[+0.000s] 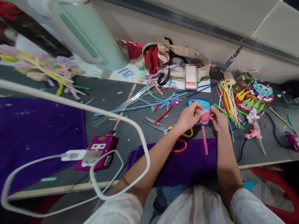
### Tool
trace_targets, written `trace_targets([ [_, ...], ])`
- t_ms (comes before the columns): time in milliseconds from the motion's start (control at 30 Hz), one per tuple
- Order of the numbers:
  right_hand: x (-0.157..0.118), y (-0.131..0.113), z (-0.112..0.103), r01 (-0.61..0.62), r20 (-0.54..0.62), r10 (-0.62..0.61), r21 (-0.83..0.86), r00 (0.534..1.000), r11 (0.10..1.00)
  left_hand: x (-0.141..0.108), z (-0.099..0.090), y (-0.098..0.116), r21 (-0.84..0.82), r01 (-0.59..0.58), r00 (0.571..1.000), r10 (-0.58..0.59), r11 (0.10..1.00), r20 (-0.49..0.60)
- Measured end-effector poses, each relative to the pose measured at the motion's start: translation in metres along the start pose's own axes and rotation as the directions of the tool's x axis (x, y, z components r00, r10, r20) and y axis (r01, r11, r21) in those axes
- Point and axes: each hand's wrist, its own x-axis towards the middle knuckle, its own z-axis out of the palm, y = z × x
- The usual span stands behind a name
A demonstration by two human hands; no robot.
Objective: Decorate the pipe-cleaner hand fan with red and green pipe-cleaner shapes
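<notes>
The white cable (148, 161) loops across the view of your left arm (161, 149), so it may snag. The open scissors (156, 125) lie partly below this arm; a careless drop could cut you. Your left hand (190, 118) pinches a thin clear strip (204, 111), above the blue-rimmed panel (205, 103); hard pulling may bend it. Your right hand (219, 119) grips a green stem (230, 117). Rightmost, the glue gun (255, 132) could burn you, if hot.

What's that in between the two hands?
In the head view, a thin clear strip lies between the left hand and right hand, with the blue-and-pink panel behind it.
</notes>
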Motion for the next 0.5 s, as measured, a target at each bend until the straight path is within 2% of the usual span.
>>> trace_targets([
  [67, 0.006, -0.002, -0.007, 0.079, -0.097, -0.076, 0.033, 0.992, 0.996, 0.002, -0.008, -0.003, 0.106, 0.031, 0.999, -0.029, 0.994, -0.025],
  [167, 0.009, -0.001, -0.01, 0.19, -0.084, -0.19, -0.003, 0.978, 0.982, 0.005, -0.026, -0.007, 0.374, 0.107, 0.989, -0.059, 0.921, -0.137],
  [267, 0.005, 0.006, -0.003, 0.247, 0.013, -0.247, -0.076, 0.969, 0.966, 0.006, -0.043, -0.01, 0.65, 0.202, 0.978, -0.113, 0.733, -0.177],
  [333, 0.001, 0.01, 0.004, 0.286, 0.061, -0.28, -0.127, 0.958, 0.95, 0.005, -0.049, -0.01, 0.756, 0.209, 0.978, -0.128, 0.621, -0.165],
  [433, -0.005, 0.014, 0.011, 0.326, 0.104, -0.313, -0.151, 0.944, 0.933, 0.003, -0.049, -0.007, 0.812, 0.154, 0.986, -0.035, 0.563, -0.163],
  [500, -0.008, 0.014, 0.014, 0.317, 0.135, -0.299, -0.137, 0.945, 0.939, 0.002, -0.045, -0.003, 0.775, 0.077, 0.979, 0.101, 0.627, -0.179],
])
